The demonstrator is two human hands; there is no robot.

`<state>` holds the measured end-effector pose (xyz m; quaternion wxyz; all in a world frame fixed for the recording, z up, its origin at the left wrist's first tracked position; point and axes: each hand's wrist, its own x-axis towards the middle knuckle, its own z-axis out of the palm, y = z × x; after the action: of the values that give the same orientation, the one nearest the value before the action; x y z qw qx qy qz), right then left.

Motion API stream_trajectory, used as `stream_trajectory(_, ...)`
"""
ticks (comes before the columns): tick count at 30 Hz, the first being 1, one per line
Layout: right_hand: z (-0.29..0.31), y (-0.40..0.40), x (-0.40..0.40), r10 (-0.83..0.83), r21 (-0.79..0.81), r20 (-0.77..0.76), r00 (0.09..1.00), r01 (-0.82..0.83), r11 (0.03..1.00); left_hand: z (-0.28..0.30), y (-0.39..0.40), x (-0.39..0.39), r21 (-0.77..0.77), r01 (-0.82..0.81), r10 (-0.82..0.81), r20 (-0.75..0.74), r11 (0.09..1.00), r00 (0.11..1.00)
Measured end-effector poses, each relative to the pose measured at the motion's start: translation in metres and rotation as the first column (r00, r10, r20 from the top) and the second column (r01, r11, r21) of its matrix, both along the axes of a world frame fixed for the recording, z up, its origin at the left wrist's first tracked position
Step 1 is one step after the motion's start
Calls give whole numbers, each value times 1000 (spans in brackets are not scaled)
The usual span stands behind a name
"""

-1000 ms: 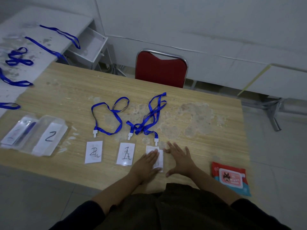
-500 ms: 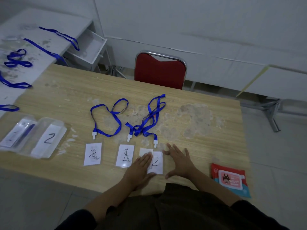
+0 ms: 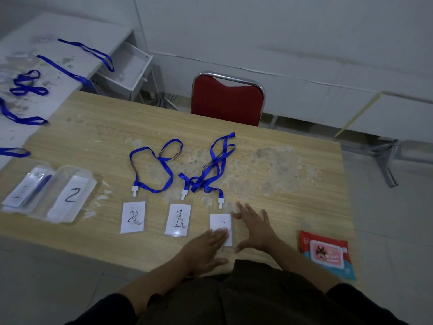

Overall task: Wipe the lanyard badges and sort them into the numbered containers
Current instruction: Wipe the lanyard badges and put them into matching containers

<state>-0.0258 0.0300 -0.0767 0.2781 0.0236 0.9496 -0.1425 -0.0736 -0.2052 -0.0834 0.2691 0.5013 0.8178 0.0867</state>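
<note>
Three lanyard badges lay in a row near the front edge of the table [image 3: 293,188], their blue straps trailing away from the person. The left hand [image 3: 206,250] pressed flat, fingers straight, on the lower half of the rightmost badge [image 3: 220,222], seemingly rubbing it with a wipe, though blur hid any cloth. The right hand [image 3: 254,227] lay spread just beside that badge, probably bracing it against sliding. Neither grip pinched anything. The containers marked 1 [image 3: 22,192] and 2 [image 3: 70,195] waited well apart at the left; the wipes pack [image 3: 326,253] sat at the right.
</note>
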Motion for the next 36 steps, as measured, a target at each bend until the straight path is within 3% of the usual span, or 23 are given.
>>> stream_trajectory(2, 0, -1, -1, 6, 11, 6, 1000, -6, 1000, -1, 1, 1, 0, 45, -45, 17, 999, 999)
stream_trajectory(7, 0, 1, 0, 5, -10, -12, 1000, -5, 1000, 5, 12, -19, -16, -202, 202, 2, 979, 979)
stream_trajectory(13, -3, 2, 0, 2, -13, 0, 1000, -2, 1000, -4, 16, -5, -20, -1, 2, 70, 1000, 998)
stream_trajectory(18, -2, 1, -1, 11, 4, 9, 1000, -11, 1000, -6, 9, -8, -5, -109, 109, 11, 994, 994)
stream_trajectory(23, -3, 1, 0, 2, -1, 6, 1000, -2, 1000, -7, 3, 1, 7, 100, -100, 20, 995, 995)
stream_trajectory(28, -1, 1, -1, 4, 0, -1, 1000, -4, 1000, 4, 15, -24, -16, -164, 164, 23, 986, 986)
stream_trajectory(36, -2, 1, 0, -15, -16, 5, 1000, 15, 1000, -10, -11, -2, -9, -225, 225, -10, 974, 974)
